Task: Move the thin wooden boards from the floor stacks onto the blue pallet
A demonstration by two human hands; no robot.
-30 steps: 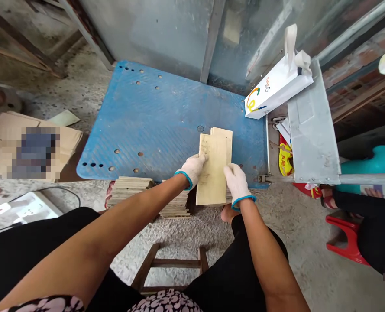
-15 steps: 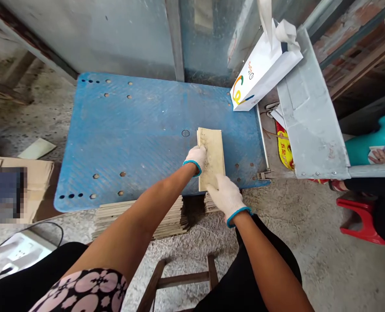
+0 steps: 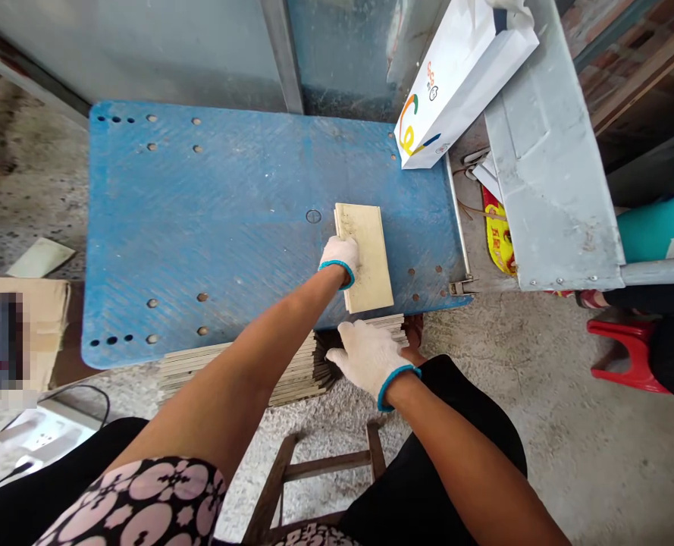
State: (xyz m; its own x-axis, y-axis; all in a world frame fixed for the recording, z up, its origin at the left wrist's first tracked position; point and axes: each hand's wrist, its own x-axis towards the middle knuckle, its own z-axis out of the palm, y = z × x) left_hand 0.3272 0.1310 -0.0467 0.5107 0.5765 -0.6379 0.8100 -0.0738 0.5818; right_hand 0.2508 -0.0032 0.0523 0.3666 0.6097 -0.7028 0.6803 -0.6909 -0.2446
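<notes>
A small pile of cream-coloured rectangular boards (image 3: 369, 254) lies on the blue table (image 3: 228, 212), its upper face smudged with dark specks. My left hand (image 3: 340, 256), in a white knit glove with a blue cuff, grips the pile's left edge; its fingertips are partly hidden. Below the table's near edge is my right hand (image 3: 368, 356), gloved alike, with thumb and fingers apart and nothing seen in it. It hovers by a row of thin boards (image 3: 296, 371) standing on edge under the table rim. More such boards (image 3: 390, 327) show just beyond its fingers.
A white paper bag (image 3: 456, 91) stands at the table's back right corner, beside a grey metal ledge (image 3: 553, 167). At left are a cardboard box (image 3: 46, 326) and a white power strip (image 3: 52, 436). A wooden stool (image 3: 325, 464) is below me; a red stool (image 3: 626, 353) is at right, by another person.
My right hand has let go of the pile's near end and drawn back toward me, over the boards below the table. My left hand keeps its hold. The view has shifted slightly.
</notes>
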